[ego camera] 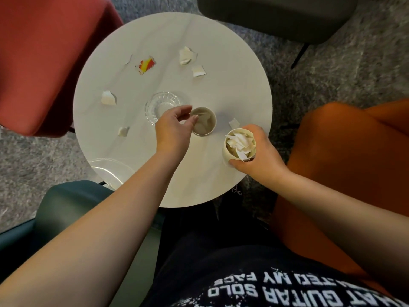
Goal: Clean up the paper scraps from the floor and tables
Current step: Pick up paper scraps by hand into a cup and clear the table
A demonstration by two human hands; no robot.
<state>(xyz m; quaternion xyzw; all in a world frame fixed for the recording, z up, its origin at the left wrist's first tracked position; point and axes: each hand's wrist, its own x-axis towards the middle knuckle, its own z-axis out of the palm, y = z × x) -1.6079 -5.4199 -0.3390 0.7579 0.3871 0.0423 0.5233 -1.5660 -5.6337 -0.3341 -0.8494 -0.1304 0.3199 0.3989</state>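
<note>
The right hand (257, 151) wraps a cream paper cup (230, 155) near the table's right edge, fingers curled round its far side and thumb under the near side. The cup stands mouth up, packed with white torn paper (240, 142) whose pointed ends stick up past the rim. The left hand (171, 129) hovers just left of a second cup (204, 124), fingers loosely curved and slightly apart, holding nothing; its fingertips reach over that cup's near-left rim. This second cup also stands upright, open mouth toward the camera, with a pale crumpled lining inside.

Between the two cups lies a small white scrap (234, 123). A clear glass dish (160, 105) sits just behind the left hand. Left of the hand rest a small white scrap (123, 131) and, farther, a curled white piece (108, 98). Toward the far side lie a red-and-yellow printed scrap (146, 65), its long axis running lower-left to upper-right, a thin sliver (128, 59), and two white torn pieces (187, 56) (198, 70) close together.

The round white table (221, 185) has bare surface at its near side. A clear plastic lid (110, 171) overhangs the near-left edge. A red chair (44, 63), a dark chair (276, 16) and an orange seat (343, 162) ring the table on grey carpet (332, 74).
</note>
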